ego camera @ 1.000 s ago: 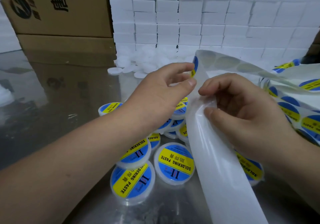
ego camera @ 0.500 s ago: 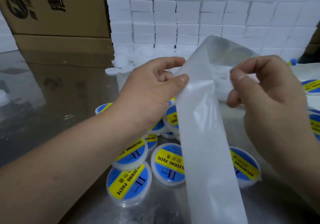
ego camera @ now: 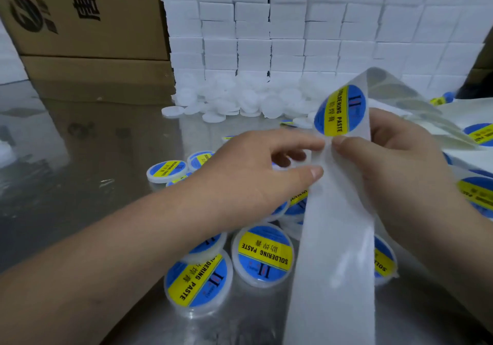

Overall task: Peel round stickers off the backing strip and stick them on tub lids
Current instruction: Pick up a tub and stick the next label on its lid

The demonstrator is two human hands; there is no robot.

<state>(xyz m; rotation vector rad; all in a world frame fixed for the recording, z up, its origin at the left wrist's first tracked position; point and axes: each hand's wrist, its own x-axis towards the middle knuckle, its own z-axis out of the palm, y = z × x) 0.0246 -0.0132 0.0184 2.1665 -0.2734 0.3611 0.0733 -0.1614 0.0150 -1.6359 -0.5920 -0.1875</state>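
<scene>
A white backing strip (ego camera: 330, 251) rises from the bottom edge and folds over at the top. One round blue and yellow "SOLDERING PASTE" sticker (ego camera: 340, 110) sits on it just below the fold. My right hand (ego camera: 386, 166) holds the strip, thumb on its front under the sticker and fingers behind. My left hand (ego camera: 253, 174) pinches the strip's left edge, its index fingertip at the sticker's lower rim. Stickered tubs (ego camera: 264, 255) lie beneath my hands on the metal table (ego camera: 80, 184).
A heap of plain white lids (ego camera: 240, 102) lies at the foot of a wall of white boxes (ego camera: 293, 24). Cardboard cartons (ego camera: 80, 14) stand at the back left. More sticker strip (ego camera: 480, 134) trails off to the right.
The strip has been drawn along, bringing a sticker to the front below the fold. My right hand came down and left until its thumb met my left fingertips.
</scene>
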